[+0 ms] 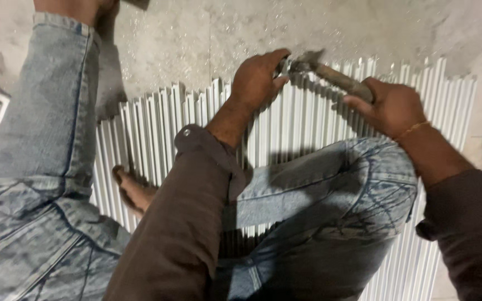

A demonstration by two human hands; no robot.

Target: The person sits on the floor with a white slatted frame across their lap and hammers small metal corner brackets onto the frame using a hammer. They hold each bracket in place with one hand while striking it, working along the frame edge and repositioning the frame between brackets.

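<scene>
Here, the hammer (319,69) lay angled across the far ends of a row of white ribbed strips (308,122) set side by side on the concrete floor (196,39), its head beside the left hand (258,78), whose fingers pinched something too small to identify at the strip ends. The right hand (389,106) was clenched around the handle. How much fastening was done could not be told; a bare foot (132,189) rested on the strips.
</scene>
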